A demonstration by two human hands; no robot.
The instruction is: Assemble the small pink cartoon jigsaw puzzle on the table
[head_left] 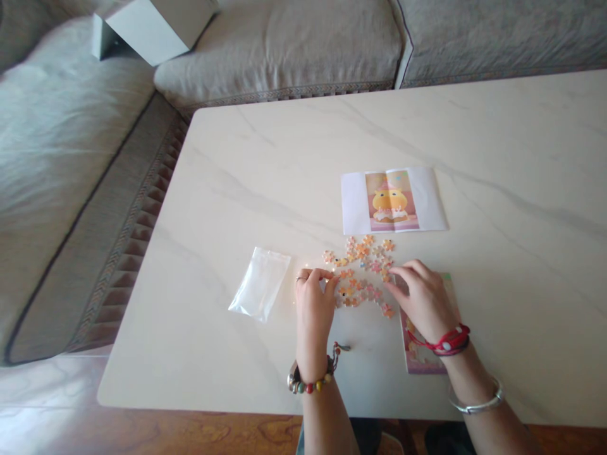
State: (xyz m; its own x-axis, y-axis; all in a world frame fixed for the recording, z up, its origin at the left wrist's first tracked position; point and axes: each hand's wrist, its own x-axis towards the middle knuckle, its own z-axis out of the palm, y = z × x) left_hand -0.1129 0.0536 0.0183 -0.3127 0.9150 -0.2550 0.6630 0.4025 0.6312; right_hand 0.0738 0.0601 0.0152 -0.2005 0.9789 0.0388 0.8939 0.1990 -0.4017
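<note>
lying loose below and right of frame centre: jigsaw pieces (354, 283), presumably light, stiff, slick; edge pinch best. left hand (315, 302), right hand (427, 303): both pinched narrow, one either side; whether holding any, cannot tell. left of centre: clear plastic bag (260, 284).

Orange-pink puzzle pieces (362, 249); white table (256, 170), grey-veined.

A person is wearing a slim ring (300, 279) on the left hand (315, 303); behind that grip, a multicoloured beaded bracelet (309, 388) is circling the wrist, trailing a knotted cord (336, 352). Behind the right hand's (425, 301) grip, a red band (456, 342) is showing pale spots, a silvery bangle (478, 408) sitting farther back.
</note>
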